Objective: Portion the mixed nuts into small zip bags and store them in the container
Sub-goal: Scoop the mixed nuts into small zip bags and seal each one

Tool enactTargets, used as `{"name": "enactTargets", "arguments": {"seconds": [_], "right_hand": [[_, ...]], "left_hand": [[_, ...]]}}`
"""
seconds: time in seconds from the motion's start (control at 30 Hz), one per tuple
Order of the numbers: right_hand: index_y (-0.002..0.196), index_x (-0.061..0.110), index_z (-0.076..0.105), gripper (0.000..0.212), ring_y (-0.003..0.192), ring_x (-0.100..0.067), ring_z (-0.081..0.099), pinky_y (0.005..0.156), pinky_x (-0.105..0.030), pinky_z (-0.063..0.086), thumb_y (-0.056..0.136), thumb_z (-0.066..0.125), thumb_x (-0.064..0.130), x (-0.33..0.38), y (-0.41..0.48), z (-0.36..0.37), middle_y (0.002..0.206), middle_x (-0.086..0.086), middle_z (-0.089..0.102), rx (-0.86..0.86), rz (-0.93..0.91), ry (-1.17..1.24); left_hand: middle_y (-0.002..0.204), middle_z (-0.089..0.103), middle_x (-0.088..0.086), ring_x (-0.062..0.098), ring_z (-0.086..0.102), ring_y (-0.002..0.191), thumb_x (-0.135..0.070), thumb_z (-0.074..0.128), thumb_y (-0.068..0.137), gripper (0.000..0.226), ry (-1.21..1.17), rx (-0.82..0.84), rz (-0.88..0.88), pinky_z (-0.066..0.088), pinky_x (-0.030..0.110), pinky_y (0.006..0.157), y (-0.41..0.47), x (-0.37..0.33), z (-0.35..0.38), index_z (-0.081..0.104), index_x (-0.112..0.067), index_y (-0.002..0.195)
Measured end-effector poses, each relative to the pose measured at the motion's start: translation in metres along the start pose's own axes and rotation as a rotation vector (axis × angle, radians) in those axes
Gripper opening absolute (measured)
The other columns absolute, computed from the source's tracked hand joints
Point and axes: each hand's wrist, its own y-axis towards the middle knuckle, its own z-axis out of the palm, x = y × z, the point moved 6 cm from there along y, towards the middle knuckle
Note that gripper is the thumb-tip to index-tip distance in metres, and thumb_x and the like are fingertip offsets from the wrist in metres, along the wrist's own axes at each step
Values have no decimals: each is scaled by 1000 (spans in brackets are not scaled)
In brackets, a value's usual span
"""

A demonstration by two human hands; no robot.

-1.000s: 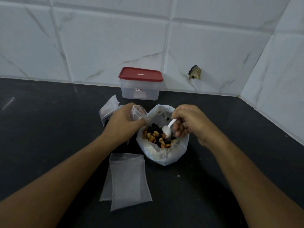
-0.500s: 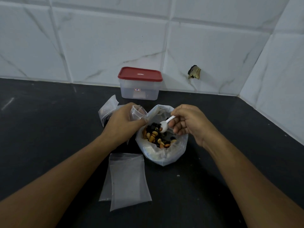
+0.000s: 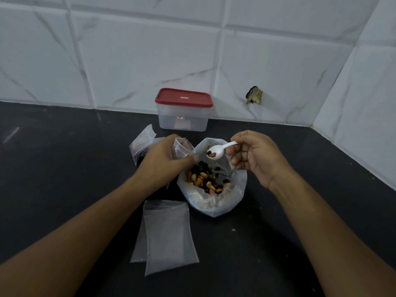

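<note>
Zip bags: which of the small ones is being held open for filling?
The small zip bag pinched in the left hand, mouth up beside the spoon. The empty bags lie flat nearer the camera.

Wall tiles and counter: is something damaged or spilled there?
Yes. One wall tile has a broken hole with dark, ragged edges, right of the red-lidded container. A small pale crumb lies on the counter. Nothing else looks spilled.

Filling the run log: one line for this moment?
left hand holds small zip bag | right hand holds loaded spoon | container lidded
</note>
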Motion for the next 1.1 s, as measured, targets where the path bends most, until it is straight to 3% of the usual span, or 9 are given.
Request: {"name": "enactTargets", "arguments": {"seconds": [0.27,0.43,0.67,0.77,0.83,0.93,1.1], "right_hand": [[110,9,63,13,53,-16,60,49,-25,44,106,50,11,4,-10,25,89,-11,78,111,-34,71],[117,7,65,15,55,-15,64,48,-22,45,106,56,14,2,-16,37,99,-10,81,152,-96,-36],[109,20,78,17,56,-16,67,52,-18,48,99,69,10,9,-18,41,87,-9,78,187,-337,-411],[108,21,81,19,54,-11,66,56,-15,48,99,70,8,8,-20,42,68,9,73,178,-393,-501],[108,22,82,21,54,-11,66,58,-17,49,98,70,7,9,-21,41,68,15,72,162,-431,-526],[106,22,82,21,56,-15,67,60,-24,54,97,71,7,11,-20,40,83,7,77,129,-450,-499],[107,19,79,15,55,-19,65,51,-24,49,97,72,10,11,-15,30,81,-14,77,105,-335,-271]], "left_hand": [[100,73,-10,-2,68,91,-40,85,80,41,-11,64,9,56,23,77,0,0,6,64,-29,113],[101,72,-10,0,68,91,-41,85,79,45,-3,69,23,58,28,79,0,0,6,63,-27,115],[95,74,-6,9,71,89,-47,86,79,40,-56,46,14,62,43,82,3,6,4,66,-28,108],[96,75,-5,9,72,90,-42,87,80,38,-79,46,10,62,43,84,3,5,4,66,-27,108],[95,74,-5,7,71,89,-39,87,80,37,-77,38,13,62,40,84,3,4,4,66,-26,109],[96,73,-5,7,70,89,-37,87,80,38,-89,22,4,62,40,84,3,5,3,65,-26,109],[104,76,-9,5,72,98,-38,87,80,45,-136,34,-16,60,43,91,3,6,4,65,-28,117]]}}
